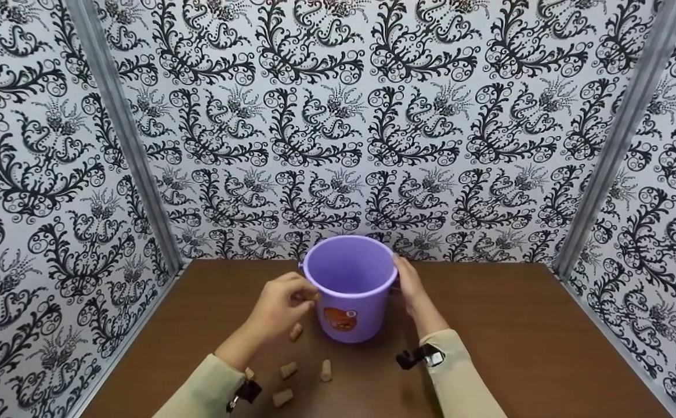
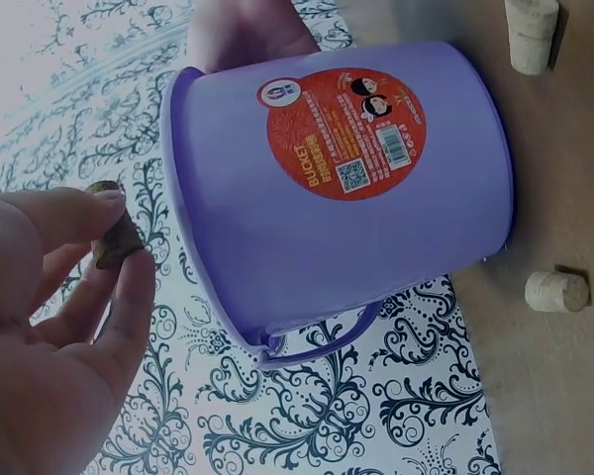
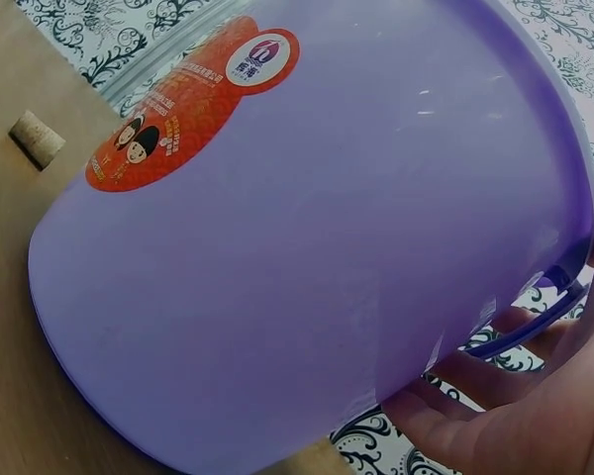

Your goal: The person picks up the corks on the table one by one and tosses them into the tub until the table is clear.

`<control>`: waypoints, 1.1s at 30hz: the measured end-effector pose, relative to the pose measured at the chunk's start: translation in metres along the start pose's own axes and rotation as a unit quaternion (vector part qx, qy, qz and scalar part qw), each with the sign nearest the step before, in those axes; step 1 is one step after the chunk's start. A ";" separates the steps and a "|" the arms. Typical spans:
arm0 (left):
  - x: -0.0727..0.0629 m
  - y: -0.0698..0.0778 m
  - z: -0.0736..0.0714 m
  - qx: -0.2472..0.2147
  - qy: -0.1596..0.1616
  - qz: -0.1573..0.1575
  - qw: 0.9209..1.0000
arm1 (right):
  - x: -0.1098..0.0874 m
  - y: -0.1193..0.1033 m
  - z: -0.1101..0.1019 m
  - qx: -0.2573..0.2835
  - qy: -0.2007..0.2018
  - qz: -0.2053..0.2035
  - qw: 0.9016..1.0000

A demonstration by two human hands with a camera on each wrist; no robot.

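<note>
A purple bucket (image 1: 352, 318) with a red sticker stands upright on the brown table, its mouth facing up. My left hand (image 1: 282, 305) is at the near left of its rim, pinching a cork (image 2: 117, 226) between thumb and fingertips, just outside the bucket in the left wrist view. On the bucket's other side, my right hand (image 1: 412, 285) holds the wall near the rim. Its fingers (image 3: 426, 421) lie against the side by the purple handle (image 3: 530, 327). The bucket's inner bottom is hidden in the head view.
Several loose corks lie on the table (image 1: 488, 325) in front of the bucket, among them one cork (image 1: 326, 370) at the middle and another (image 1: 282, 397) nearer the front. Patterned black and white walls (image 1: 326, 145) enclose the back and sides.
</note>
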State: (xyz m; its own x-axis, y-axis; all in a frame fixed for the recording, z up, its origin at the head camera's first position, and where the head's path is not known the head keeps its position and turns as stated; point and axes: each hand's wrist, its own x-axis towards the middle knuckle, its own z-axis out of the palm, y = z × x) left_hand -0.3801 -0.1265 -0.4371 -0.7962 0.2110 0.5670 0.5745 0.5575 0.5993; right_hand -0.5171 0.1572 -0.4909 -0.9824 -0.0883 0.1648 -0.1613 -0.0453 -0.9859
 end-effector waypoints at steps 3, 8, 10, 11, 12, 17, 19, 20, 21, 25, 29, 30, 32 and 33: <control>0.004 0.000 -0.004 0.008 0.010 -0.002 1.000 | 0.003 0.007 0.002 0.002 0.008 -0.003 1.000; 0.015 -0.002 -0.009 0.034 0.014 0.000 0.999 | 0.005 0.007 0.004 0.003 0.012 -0.015 1.000; 0.021 -0.002 -0.010 0.041 0.009 0.000 0.999 | 0.005 0.007 0.004 0.002 0.015 -0.018 1.000; 0.024 -0.002 -0.011 0.046 0.006 0.000 0.999 | 0.005 0.007 0.004 0.004 0.015 -0.017 1.000; 0.027 -0.003 -0.011 0.057 0.002 0.003 0.998 | 0.005 0.008 0.004 0.005 0.016 -0.016 1.000; 0.040 -0.006 -0.011 0.104 -0.018 0.018 0.994 | 0.004 0.010 0.002 0.002 0.015 -0.016 1.000; 0.043 -0.006 -0.010 0.111 -0.027 0.016 0.993 | 0.003 0.010 0.001 0.003 0.015 -0.015 1.000; 0.045 -0.007 -0.010 0.112 -0.031 0.012 0.993 | 0.004 0.010 0.001 0.002 0.014 -0.015 1.000; 0.046 -0.007 -0.009 0.112 -0.036 0.009 0.993 | 0.004 0.010 0.001 0.002 0.014 -0.014 1.000; 0.051 -0.006 -0.008 0.111 -0.059 -0.008 0.992 | 0.004 0.009 0.002 0.002 0.016 -0.010 1.000; 0.057 -0.002 -0.008 0.104 -0.073 -0.029 0.991 | 0.004 0.009 0.002 0.006 0.019 -0.001 1.000; 0.059 -0.002 -0.008 0.104 -0.076 -0.034 0.991 | 0.004 0.009 0.001 0.006 0.017 0.001 1.000; 0.063 -0.003 -0.008 0.108 -0.081 -0.039 0.990 | 0.003 0.008 0.000 0.006 0.015 0.004 1.000; 0.065 -0.003 -0.008 0.112 -0.083 -0.039 0.990 | 0.001 0.006 0.000 0.006 0.015 0.004 1.000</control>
State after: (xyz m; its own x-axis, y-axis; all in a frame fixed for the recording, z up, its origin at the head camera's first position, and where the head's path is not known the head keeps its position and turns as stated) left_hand -0.4324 -0.1208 -0.3976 -0.8673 0.2785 0.4125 0.4685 0.7368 0.4875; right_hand -0.5195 0.1567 -0.4963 -0.9862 -0.0594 0.1548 -0.1516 -0.0563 -0.9868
